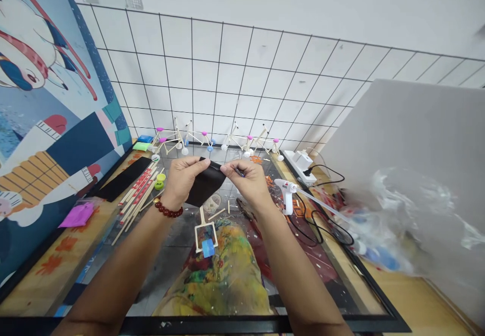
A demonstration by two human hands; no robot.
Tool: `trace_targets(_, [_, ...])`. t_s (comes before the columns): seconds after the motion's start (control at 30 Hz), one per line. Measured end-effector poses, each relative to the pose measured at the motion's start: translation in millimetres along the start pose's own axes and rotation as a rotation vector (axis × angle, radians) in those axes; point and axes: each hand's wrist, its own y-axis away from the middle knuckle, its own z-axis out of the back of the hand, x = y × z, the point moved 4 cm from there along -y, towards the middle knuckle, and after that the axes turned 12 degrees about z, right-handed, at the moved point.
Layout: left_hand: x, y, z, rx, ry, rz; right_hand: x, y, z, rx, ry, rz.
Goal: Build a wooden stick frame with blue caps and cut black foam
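Observation:
A black sheet [204,185] hangs between my two hands near the middle of the view. My left hand [183,178] pinches its upper left edge between thumb and fingers. At the sheet's upper right corner, my right hand [247,177] grips it with thumb and forefinger. Below the sheet lies a small stick frame [206,238] with a handle and a blue piece [208,248] on it. Dark pliers [250,217] lie beneath my right hand. To its right is a white glue gun [287,194].
Wooden sticks [138,194], another black strip [125,178] and a pink packet [77,214] lie at left. Stick models with coloured feet [204,134] line the back by a wire grid. At right are a power strip [301,166], loose cables and plastic bags [390,245].

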Motion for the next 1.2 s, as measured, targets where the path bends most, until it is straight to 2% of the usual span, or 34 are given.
trace_targets(0.17, [-10.7, 8.5, -6.2, 0.058, -0.266, -0.086, 10.0, -2.4, 2.9, 0.01, 0.025, 0.156])
trace_targets(0.37, [-13.9, 11.9, -15.2, 0.095, -0.401, -0.151, 5.9, 0.5, -2.9, 0.076, 0.053, 0.082])
trace_targets(0.53, [-11.1, 7.4, -7.4, -0.005, -0.297, -0.16, 3.4, 1.5, -5.6, 0.087, 0.052, 0.021])
trace_targets(0.67, [-9.4, 4.4, 0.3, -0.04, -0.157, -0.093, 3.5, -0.4, -3.5, 0.116, 0.048, -0.025])
trace_targets(0.87, [-7.7, -0.7, 1.7, 0.001, 0.007, 0.06, 1.6, -0.2, 0.8, 0.126, -0.006, -0.072])
trace_targets(0.97, [-12.6, -6.3, 13.8, -0.003, 0.106, 0.129, -2.9, -0.9, 7.9, 0.098, -0.005, -0.081])
trace_targets(1.03, [-21.8, -9.1, 26.5, -0.06, 0.152, 0.068, -5.5, -2.6, 13.7, 0.069, 0.001, -0.078])
trace_targets(1.1, [-32.6, -8.9, 36.5, -0.14, 0.127, -0.065, -5.6, -4.2, 17.0, 0.051, -0.004, -0.062])
trace_targets(1.17, [-37.6, -7.3, 35.6, -0.115, 0.056, -0.129, -2.9, -4.6, 15.4, 0.062, -0.019, -0.038])
trace_targets(1.2, [-36.6, -6.5, 30.9, -0.055, 0.019, -0.117, -0.7, -4.1, 13.0, 0.077, -0.028, -0.026])
